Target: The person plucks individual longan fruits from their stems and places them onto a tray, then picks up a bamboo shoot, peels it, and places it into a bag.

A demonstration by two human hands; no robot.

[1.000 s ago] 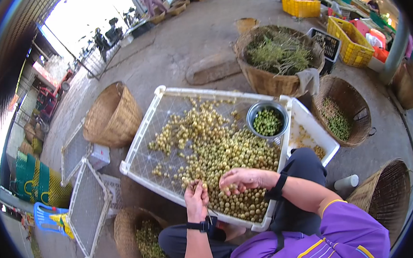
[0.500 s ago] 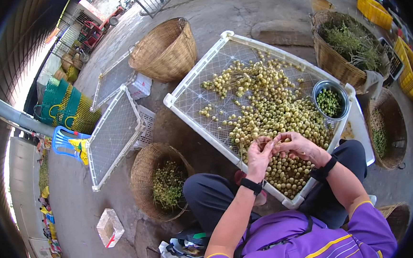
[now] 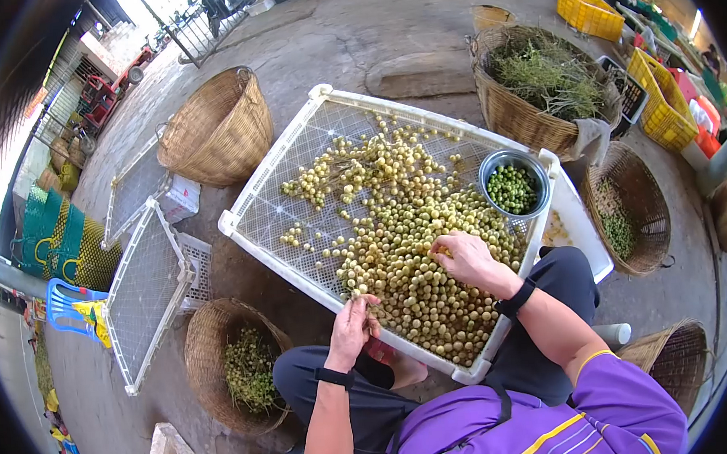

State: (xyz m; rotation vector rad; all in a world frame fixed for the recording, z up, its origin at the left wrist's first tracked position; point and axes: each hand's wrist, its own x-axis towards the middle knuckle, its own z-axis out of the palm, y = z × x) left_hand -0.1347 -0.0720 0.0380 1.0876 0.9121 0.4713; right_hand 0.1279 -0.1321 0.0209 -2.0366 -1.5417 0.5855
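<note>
Two hands over the fruit: are they together?

No, apart. The person's left hand [image 3: 355, 324] sits at the near edge of the white plastic mesh tray [image 3: 285, 190], fingers curled in at the rim of the heap. Whether it grips anything cannot be told.

And the right hand [image 3: 464, 258]?

It lies palm down on the heap of pale yellow-green round fruits [image 3: 397, 225], fingers bent among them. A grip cannot be made out there either.

Where does the heap lie?

It is spread across the tray's mesh, thickest toward the person. A round steel bowl [image 3: 483, 176] of green fruits [image 3: 513, 189] stands in the tray's far right corner, near the right hand. A round woven basket [image 3: 200, 356] holding green stalks [image 3: 247, 370] stands on the concrete floor [image 3: 349, 25], left of the left hand.
</note>
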